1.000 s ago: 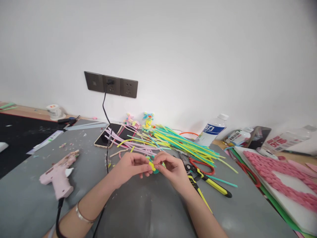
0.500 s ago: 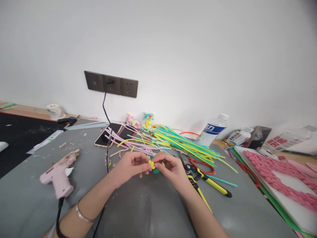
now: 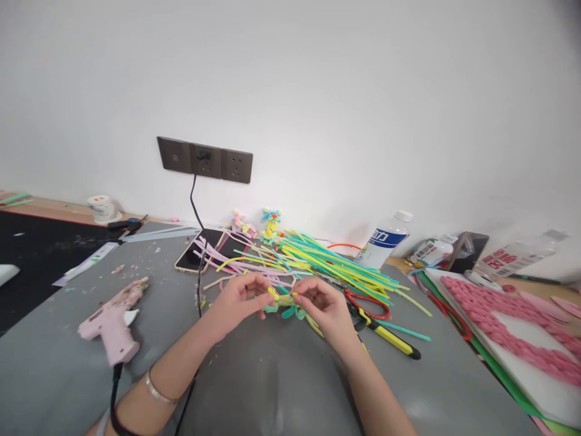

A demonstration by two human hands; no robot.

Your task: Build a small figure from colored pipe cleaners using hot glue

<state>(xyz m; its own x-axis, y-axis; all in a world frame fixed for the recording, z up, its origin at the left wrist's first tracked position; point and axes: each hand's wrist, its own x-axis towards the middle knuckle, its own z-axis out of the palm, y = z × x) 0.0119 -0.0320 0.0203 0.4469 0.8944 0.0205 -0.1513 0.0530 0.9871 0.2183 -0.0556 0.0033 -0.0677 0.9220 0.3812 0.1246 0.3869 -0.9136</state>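
In the middle of the grey table, my left hand (image 3: 242, 301) and my right hand (image 3: 321, 306) face each other with fingers pinched. Between them stretches a short yellow pipe cleaner piece (image 3: 285, 300), its bright ends at the fingertips of each hand. Just below it are small teal pipe cleaner loops (image 3: 290, 312); whether they are joined to the yellow piece I cannot tell. Behind my hands lies a pile of loose yellow and teal pipe cleaners (image 3: 336, 263), with pale purple pipe cleaners (image 3: 236, 261) on its left.
A pink glue gun (image 3: 111, 327) lies on the left with its cord. Yellow-and-black pliers (image 3: 393, 339) and red-handled scissors (image 3: 370, 306) lie right. A phone (image 3: 190, 259), two small figures (image 3: 271, 225), and a bottle (image 3: 384, 242) stand or lie near the wall. Black cable (image 3: 200, 278) crosses the table.
My hands have moved slightly apart. The yellow piece, bunched between the fingertips before, now shows as a short span between them, and more teal shows beneath it.
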